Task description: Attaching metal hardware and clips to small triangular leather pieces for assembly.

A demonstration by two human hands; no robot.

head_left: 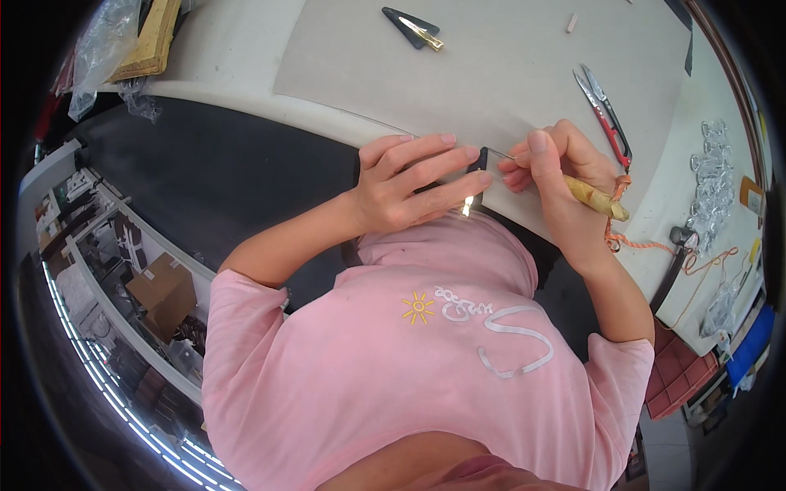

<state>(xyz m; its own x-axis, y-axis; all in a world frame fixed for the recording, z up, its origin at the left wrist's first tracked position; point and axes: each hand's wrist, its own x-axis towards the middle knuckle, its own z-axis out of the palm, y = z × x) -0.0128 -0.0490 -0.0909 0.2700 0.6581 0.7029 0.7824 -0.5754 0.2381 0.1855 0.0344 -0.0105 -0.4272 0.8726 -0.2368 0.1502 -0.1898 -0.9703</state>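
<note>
At the near edge of the table, my left hand (417,182) holds a small dark piece (483,160) under its outstretched fingers, its thumb hidden. Most of that piece is covered; a shiny gold metal part (467,204) shows below the fingers. My right hand (565,168) is closed around an awl-like tool with a yellow wrapped handle (594,197). The tool's thin metal shaft (501,155) points left, its tip at the dark piece's upper end; whether it touches cannot be made out.
On the grey mat (491,74) lie a dark triangular piece with a gold clip (413,29), red-and-black thread snips (606,119) and a small pale stick (571,23). An orange cord (647,244) trails right, near clear plastic-like pieces (714,176). Plastic bags (102,53) sit far left.
</note>
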